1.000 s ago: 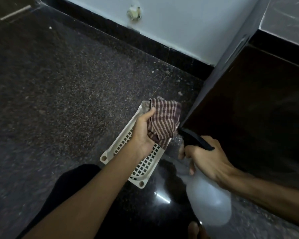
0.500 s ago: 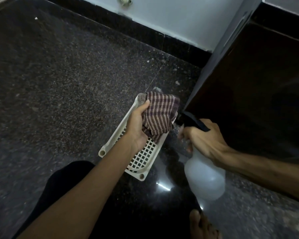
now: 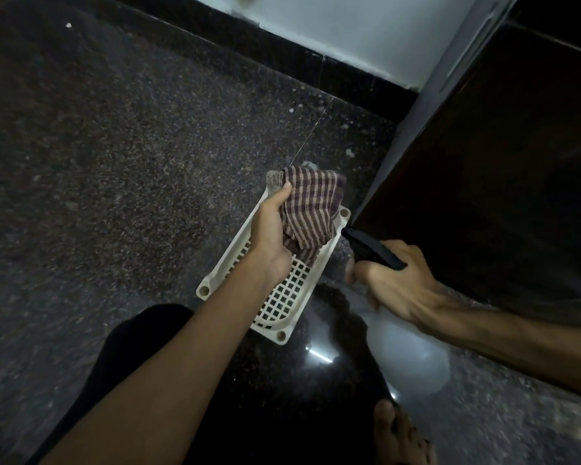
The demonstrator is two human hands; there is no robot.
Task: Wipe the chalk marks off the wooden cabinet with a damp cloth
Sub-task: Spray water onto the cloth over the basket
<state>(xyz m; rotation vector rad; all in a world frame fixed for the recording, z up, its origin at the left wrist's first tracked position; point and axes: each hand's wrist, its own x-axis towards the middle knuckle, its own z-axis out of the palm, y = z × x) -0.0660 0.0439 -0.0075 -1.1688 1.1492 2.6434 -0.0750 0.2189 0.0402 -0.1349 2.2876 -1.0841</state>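
Observation:
My left hand (image 3: 270, 236) grips a bunched maroon-and-cream checked cloth (image 3: 311, 209) above a white plastic lattice tray (image 3: 284, 297) lying on the floor. My right hand (image 3: 396, 280) holds a translucent white spray bottle (image 3: 406, 357) by its neck, fingers round the black trigger head (image 3: 369, 248), whose nozzle points at the cloth from a short gap away. The dark wooden cabinet (image 3: 503, 169) stands at the right, just behind the right hand. No chalk marks show on its dim face.
The floor is dark speckled granite (image 3: 114, 162). A black skirting (image 3: 282, 55) runs under a pale wall at the top. My knee in dark cloth (image 3: 141, 347) and a bare foot (image 3: 399, 434) sit at the bottom.
Both hands kept their holds. The cloth and the bottle have shifted only slightly in the frame as the camera tilted down; the nozzle stays aimed at the cloth.

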